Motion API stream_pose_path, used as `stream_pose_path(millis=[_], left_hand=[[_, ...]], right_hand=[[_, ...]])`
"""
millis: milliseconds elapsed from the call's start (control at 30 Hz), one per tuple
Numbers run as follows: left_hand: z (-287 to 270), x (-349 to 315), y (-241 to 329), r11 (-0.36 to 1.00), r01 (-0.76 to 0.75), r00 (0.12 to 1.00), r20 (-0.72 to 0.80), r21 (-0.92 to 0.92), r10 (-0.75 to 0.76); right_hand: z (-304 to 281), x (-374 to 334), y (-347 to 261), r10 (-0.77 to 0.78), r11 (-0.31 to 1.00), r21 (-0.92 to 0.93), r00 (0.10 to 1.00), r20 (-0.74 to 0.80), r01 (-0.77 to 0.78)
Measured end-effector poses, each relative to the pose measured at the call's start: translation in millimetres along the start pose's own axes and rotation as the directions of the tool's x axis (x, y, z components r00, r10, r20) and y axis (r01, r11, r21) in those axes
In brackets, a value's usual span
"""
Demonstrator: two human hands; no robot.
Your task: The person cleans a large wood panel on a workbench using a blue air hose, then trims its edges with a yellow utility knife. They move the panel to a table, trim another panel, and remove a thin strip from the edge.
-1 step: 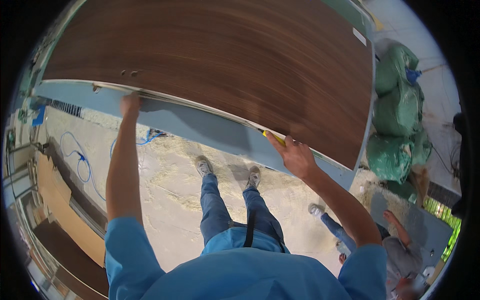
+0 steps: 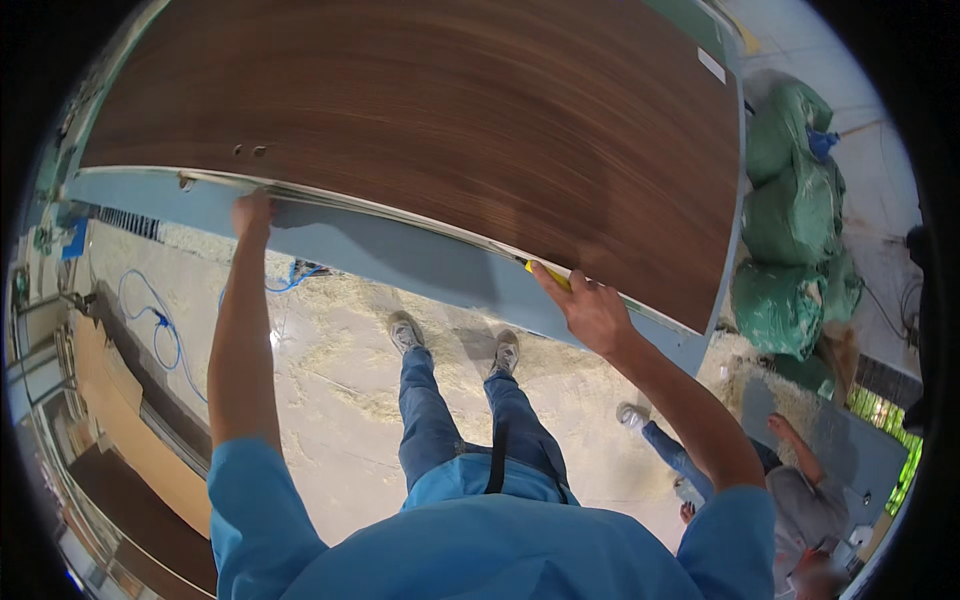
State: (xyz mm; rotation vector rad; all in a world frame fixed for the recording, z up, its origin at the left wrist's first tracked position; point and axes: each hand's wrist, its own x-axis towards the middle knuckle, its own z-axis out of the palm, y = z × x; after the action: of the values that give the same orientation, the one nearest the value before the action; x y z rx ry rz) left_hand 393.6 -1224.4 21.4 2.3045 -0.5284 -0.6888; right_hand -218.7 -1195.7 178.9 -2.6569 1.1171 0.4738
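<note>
A dark brown wood-grain panel (image 2: 430, 110) lies flat in front of me on a blue-grey work surface (image 2: 400, 254). Along its near long side runs a pale, thin edge strip (image 2: 390, 214). My left hand (image 2: 253, 212) is closed at that edge on the left, pinching the strip; its fingertips are partly hidden. Farther right, my right hand (image 2: 592, 312) grips a yellow utility knife (image 2: 545, 274). The knife's dark tip points left and meets the strip at the panel's edge.
Pale shavings (image 2: 360, 300) litter the floor around my feet. Stuffed green sacks (image 2: 785, 310) stand at the right. Another person (image 2: 800, 500) is low at the lower right. A blue hose (image 2: 160, 320) and stacked boards (image 2: 130, 400) are at the left.
My left hand has shifted slightly left along the panel's edge. The right hand and knife stay almost in place, while the whole view has moved a little.
</note>
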Motion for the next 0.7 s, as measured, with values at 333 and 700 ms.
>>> stream_pose_path(millis=[333, 700], left_hand=[[-45.6, -32.2, 14.2, 0.970, 0.008, 0.992, -0.123, -0.244, -0.039], [-162.2, -61.9, 30.6, 0.929, -0.123, 0.926, -0.377, -0.350, -0.019]], right_hand=[[21.2, -89.6, 76.2, 0.016, 1.000, -0.006, 0.999, 0.030, -0.016], [30.7, -155.6, 126.0, 0.103, 0.995, -0.003, 0.981, 0.166, -0.104]])
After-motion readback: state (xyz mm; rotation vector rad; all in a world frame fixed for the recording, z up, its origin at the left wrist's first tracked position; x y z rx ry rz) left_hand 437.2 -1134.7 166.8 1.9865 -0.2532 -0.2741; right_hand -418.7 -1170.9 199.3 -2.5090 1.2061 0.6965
